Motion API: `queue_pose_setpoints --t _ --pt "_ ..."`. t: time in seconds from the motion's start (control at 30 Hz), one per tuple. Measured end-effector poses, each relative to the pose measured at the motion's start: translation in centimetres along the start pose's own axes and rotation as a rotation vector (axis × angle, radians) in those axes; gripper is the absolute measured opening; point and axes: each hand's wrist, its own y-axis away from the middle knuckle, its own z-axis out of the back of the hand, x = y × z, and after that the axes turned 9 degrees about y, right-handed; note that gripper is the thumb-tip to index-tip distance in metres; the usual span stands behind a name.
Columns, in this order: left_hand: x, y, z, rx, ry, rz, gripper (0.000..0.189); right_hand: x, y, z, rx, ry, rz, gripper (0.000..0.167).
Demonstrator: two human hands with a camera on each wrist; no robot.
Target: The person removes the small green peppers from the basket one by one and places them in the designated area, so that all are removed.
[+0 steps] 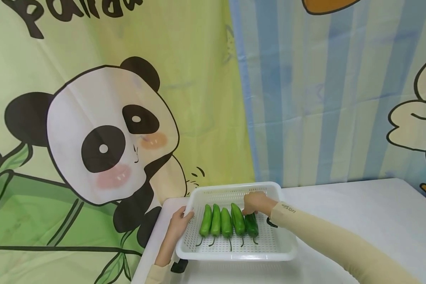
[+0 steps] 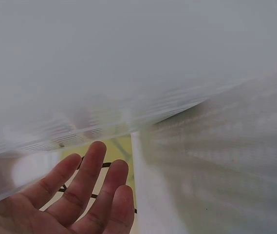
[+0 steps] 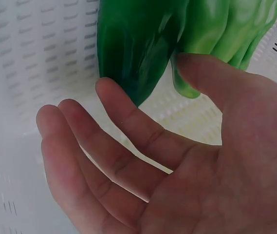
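A white perforated plastic basket (image 1: pixel 234 256) holds a row of green chili peppers (image 1: pixel 226 224), stems toward me. My right hand (image 1: pixel 258 202) reaches into it over the darker green pepper (image 1: pixel 252 227) at the row's right end. In the right wrist view, thumb and index fingertip sit on either side of the tip of that dark pepper (image 3: pixel 133 48); the other fingers are loosely bent. My left hand (image 1: pixel 179 224) is at the basket's left rim, thumb over it. In the left wrist view, the other fingers (image 2: pixel 94 161) are outside, slightly bent, below the rim; the thumb is hidden.
Beneath the basket is a white table (image 1: pixel 358 213), stretching away to the right. Behind it hang a green curtain with a panda (image 1: pixel 106 130) and a blue striped curtain (image 1: pixel 305 98). Dark wrist-camera parts (image 1: pixel 179 266) show at the wrist.
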Motion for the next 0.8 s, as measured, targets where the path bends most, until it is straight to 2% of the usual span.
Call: queue_pose_setpoints --t 0.23,0.57,0.8 --pt "-0.2 0.1 0.0 0.009 0.001 -0.012 0.043 0.0 -0.4 -0.9 -0.008 -0.030 0.002 0.033" --pt "-0.3 0.1 -0.1 0.004 -0.007 -0.014 0.043 0.2 -0.8 -1.3 -0.030 -0.013 -0.008 0.028" --pt "-0.2 0.0 -0.1 0.000 -0.009 -0.002 0.043 -0.4 -1.2 -1.3 0.071 -0.066 -0.031 0.030"
